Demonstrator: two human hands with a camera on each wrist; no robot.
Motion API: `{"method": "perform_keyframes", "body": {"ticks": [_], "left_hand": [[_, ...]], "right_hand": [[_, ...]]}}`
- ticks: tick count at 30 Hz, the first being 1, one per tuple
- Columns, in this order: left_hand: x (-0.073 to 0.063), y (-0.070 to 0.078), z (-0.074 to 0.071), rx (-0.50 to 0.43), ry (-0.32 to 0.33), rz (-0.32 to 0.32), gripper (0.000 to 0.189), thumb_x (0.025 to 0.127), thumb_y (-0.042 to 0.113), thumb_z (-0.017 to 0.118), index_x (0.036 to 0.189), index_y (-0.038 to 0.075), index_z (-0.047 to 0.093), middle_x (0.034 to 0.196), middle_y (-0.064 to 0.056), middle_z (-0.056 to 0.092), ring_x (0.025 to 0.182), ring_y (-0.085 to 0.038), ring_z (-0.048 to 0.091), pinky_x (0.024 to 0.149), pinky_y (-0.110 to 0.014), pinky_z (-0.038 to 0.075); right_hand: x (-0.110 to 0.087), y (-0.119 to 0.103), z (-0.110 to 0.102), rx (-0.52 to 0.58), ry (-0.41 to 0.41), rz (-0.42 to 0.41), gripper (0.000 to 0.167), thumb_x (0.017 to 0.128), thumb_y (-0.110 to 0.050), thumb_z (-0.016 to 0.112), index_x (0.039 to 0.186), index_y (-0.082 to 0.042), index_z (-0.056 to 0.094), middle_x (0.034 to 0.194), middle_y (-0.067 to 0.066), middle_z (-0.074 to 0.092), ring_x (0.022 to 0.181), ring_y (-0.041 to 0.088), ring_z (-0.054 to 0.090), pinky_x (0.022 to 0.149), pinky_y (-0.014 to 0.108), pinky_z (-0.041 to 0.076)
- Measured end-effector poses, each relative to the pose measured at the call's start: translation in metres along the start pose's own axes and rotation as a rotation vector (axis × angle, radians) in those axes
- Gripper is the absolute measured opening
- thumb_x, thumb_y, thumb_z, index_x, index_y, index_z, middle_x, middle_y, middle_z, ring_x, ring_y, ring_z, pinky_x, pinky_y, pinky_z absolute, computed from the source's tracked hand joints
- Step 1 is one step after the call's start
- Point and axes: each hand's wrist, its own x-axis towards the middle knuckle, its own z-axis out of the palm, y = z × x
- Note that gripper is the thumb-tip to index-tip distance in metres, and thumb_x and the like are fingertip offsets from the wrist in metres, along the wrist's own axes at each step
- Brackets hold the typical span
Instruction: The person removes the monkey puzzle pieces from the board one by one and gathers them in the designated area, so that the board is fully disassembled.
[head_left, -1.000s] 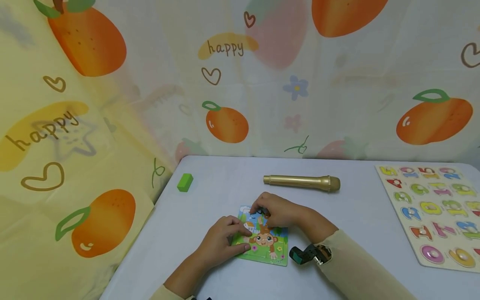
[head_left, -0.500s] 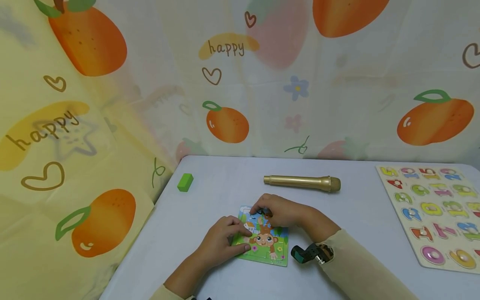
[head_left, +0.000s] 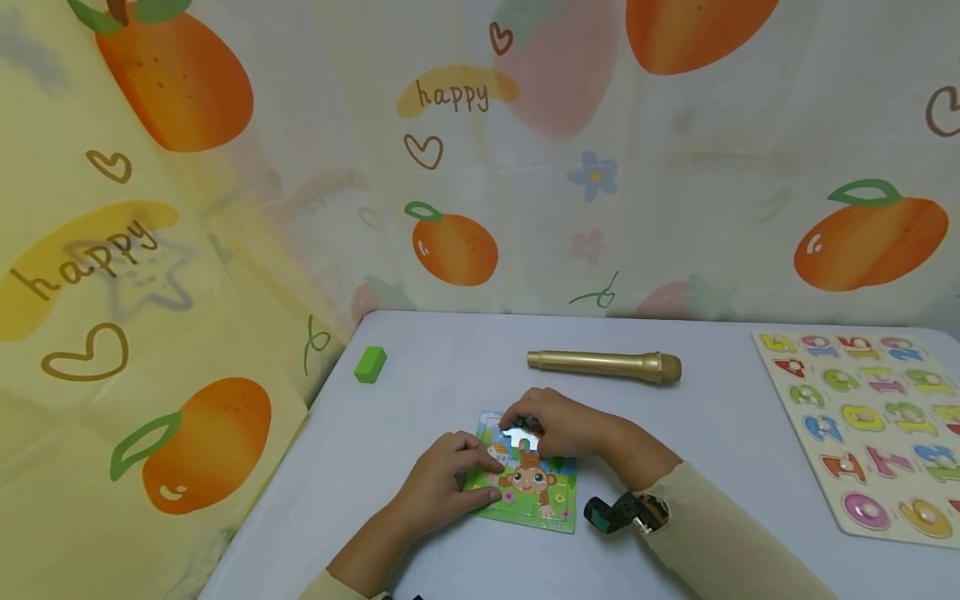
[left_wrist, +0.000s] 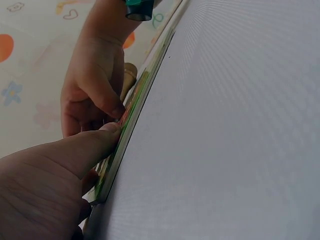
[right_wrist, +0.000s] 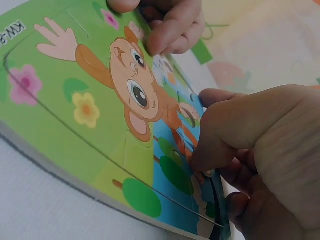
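Note:
A square jigsaw puzzle (head_left: 528, 500) with a cartoon monkey lies flat on the white table. My left hand (head_left: 450, 479) rests on its left side, thumb and fingertips pressing the picture. At the top part of the puzzle my right hand (head_left: 558, 421) pinches a puzzle piece (head_left: 521, 435) between thumb and fingers. That piece catches a bright glare and appears tilted, partly hidden by the hand. In the right wrist view, the right thumb and fingers (right_wrist: 215, 130) bend over the blue part of the picture, and the left fingertips (right_wrist: 162, 37) touch the far side.
A gold toy microphone (head_left: 603, 365) lies behind the puzzle. To the back left sits a green block (head_left: 371, 365). A board of colourful number pieces (head_left: 870, 433) is at the right. A printed fabric backdrop (head_left: 525, 208) stands along the back and left of the table.
A bright white glare has appeared on the piece under my right hand, where the surface looked dark before. The right hand has shifted very slightly; the left hand has stayed in place.

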Motion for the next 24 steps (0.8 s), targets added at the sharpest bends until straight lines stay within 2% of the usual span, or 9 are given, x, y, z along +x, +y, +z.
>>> {"method": "perform_keyframes", "body": {"ticks": [4,9,12,16,20,24], "left_hand": [[0.0002,-0.0002,0.0003,0.002,-0.003,-0.007,0.025,0.086,0.032,0.092,0.109,0.029,0.083,0.115,0.016,0.062,0.109,-0.009,0.055,0.095,-0.037,0.051],[-0.0002,-0.0015,0.0007,0.008,0.000,0.002,0.025,0.086,0.033,0.092,0.109,0.030,0.083,0.115,0.016,0.062,0.108,-0.009,0.055,0.094,-0.037,0.051],[-0.0006,-0.0027,0.0006,0.013,0.005,0.009,0.026,0.086,0.034,0.092,0.109,0.030,0.083,0.115,0.017,0.062,0.108,-0.009,0.055,0.094,-0.036,0.051],[-0.0005,-0.0035,0.0006,0.011,0.008,0.018,0.026,0.086,0.035,0.092,0.110,0.031,0.082,0.114,0.018,0.062,0.107,-0.008,0.055,0.092,-0.035,0.051],[-0.0005,-0.0029,0.0006,0.006,0.014,0.034,0.026,0.086,0.035,0.093,0.109,0.031,0.082,0.114,0.018,0.062,0.105,-0.008,0.055,0.091,-0.034,0.051],[-0.0002,-0.0016,0.0003,0.007,0.016,0.043,0.027,0.085,0.034,0.093,0.109,0.030,0.082,0.113,0.017,0.062,0.105,-0.008,0.055,0.090,-0.034,0.051]], "right_hand": [[0.0003,0.0004,-0.0014,-0.011,0.001,-0.012,0.060,0.078,0.015,0.076,0.129,-0.015,0.074,0.118,-0.001,0.061,0.101,0.018,0.051,0.086,0.035,0.047],[0.0019,0.0006,-0.0022,-0.021,-0.002,0.034,0.057,0.082,0.009,0.077,0.133,-0.015,0.071,0.117,-0.001,0.061,0.094,0.017,0.054,0.084,0.036,0.050],[0.0027,-0.0004,-0.0023,0.002,0.003,0.053,0.051,0.086,0.005,0.075,0.131,-0.017,0.072,0.121,-0.001,0.062,0.099,0.017,0.057,0.090,0.040,0.051],[0.0035,-0.0007,-0.0007,0.006,0.033,0.037,0.042,0.090,0.003,0.070,0.125,-0.019,0.074,0.122,-0.001,0.063,0.109,0.017,0.059,0.097,0.042,0.051],[0.0035,-0.0004,0.0007,-0.003,0.074,0.025,0.040,0.091,0.004,0.068,0.124,-0.017,0.073,0.119,-0.002,0.065,0.110,0.017,0.061,0.096,0.040,0.052],[0.0017,-0.0017,-0.0011,0.029,0.094,0.045,0.039,0.090,0.003,0.072,0.124,-0.016,0.075,0.119,-0.001,0.070,0.111,0.018,0.063,0.096,0.042,0.053]]}}
